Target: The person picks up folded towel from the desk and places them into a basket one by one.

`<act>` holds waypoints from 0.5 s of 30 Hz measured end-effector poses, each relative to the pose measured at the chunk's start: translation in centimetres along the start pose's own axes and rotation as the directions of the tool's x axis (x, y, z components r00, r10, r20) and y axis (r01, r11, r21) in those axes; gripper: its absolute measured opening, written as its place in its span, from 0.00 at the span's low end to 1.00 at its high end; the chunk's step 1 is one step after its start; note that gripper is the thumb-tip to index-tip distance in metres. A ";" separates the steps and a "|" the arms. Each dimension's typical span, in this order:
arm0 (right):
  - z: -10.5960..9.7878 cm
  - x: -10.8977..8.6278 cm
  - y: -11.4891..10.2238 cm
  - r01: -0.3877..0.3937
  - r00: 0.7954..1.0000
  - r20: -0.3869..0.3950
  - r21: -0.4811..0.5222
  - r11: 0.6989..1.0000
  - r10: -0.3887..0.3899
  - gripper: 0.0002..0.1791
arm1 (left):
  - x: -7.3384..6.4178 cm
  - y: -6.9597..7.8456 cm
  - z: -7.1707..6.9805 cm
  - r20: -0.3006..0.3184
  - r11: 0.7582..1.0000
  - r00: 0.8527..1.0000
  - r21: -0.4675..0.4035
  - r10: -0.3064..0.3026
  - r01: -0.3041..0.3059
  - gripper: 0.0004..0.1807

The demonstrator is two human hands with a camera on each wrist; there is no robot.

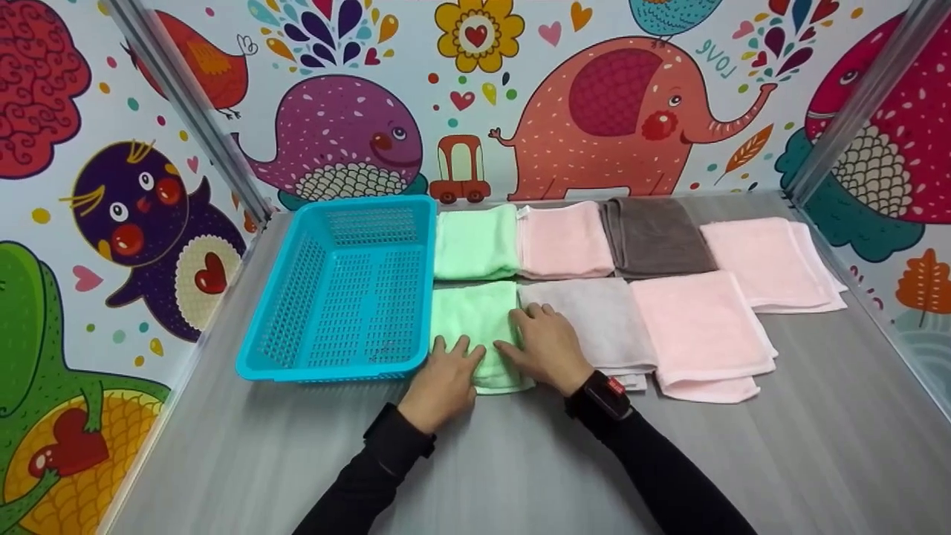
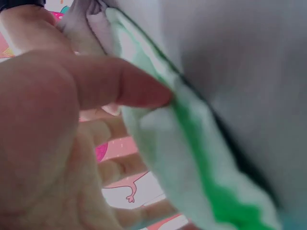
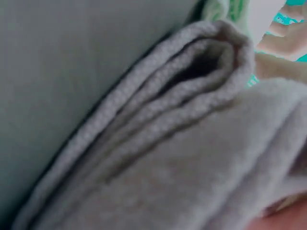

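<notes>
A folded green towel point(image 1: 487, 327) lies in the front row beside the blue basket. My left hand point(image 1: 443, 383) rests on its near left corner with the fingers spread. In the left wrist view the thumb point(image 2: 139, 86) touches the side of the folded green towel point(image 2: 168, 129). From the other side, my right hand point(image 1: 546, 345) reaches over the towel's right edge, its thumb and fingers extended. A folded grey towel point(image 1: 594, 316) lies directly under and beside that hand. In the right wrist view, the layered edge of the grey towel point(image 3: 158, 110) fills much of the picture.
The blue perforated basket point(image 1: 338, 371) stands at the left. Behind are another green towel point(image 1: 475, 241), a pink towel point(image 1: 565, 241), and a dark brown towel point(image 1: 661, 238). Two more pink towels, one in front point(image 1: 702, 327) and one behind point(image 1: 769, 260), lie at the right. Printed walls enclose the table.
</notes>
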State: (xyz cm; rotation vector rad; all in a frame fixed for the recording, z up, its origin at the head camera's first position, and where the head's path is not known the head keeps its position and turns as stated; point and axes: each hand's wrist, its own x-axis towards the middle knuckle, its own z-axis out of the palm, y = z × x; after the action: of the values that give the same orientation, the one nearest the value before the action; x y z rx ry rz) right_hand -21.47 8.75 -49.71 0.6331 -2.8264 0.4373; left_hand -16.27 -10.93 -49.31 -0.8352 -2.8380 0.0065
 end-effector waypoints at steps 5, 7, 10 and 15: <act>0.1 0.0 -0.8 -0.022 0.998 0.049 -0.127 0.992 0.028 0.42 | 0.0 0.5 0.0 -0.010 0.993 0.996 -0.078 -0.088 0.087 0.17; 0.0 0.0 -1.1 -0.018 0.997 0.068 -0.157 0.987 0.029 0.46 | 0.1 0.9 0.2 -0.035 0.988 0.990 -0.084 -0.136 0.133 0.18; 0.0 0.2 -1.3 -0.007 0.997 0.077 -0.177 0.984 0.021 0.48 | 0.2 1.4 0.7 -0.060 0.984 0.982 -0.037 -0.178 0.176 0.22; 0.0 0.3 -1.2 0.003 0.998 0.065 -0.154 0.988 0.007 0.45 | 0.4 1.5 1.1 -0.056 0.970 0.969 -0.060 -0.240 0.237 0.26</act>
State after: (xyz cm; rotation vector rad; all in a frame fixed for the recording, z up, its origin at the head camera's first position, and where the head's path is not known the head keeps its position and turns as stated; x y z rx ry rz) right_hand -21.16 7.60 -49.34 0.6236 -2.8863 0.1993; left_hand -15.95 -9.42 -50.41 -0.4888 -2.8696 -0.1266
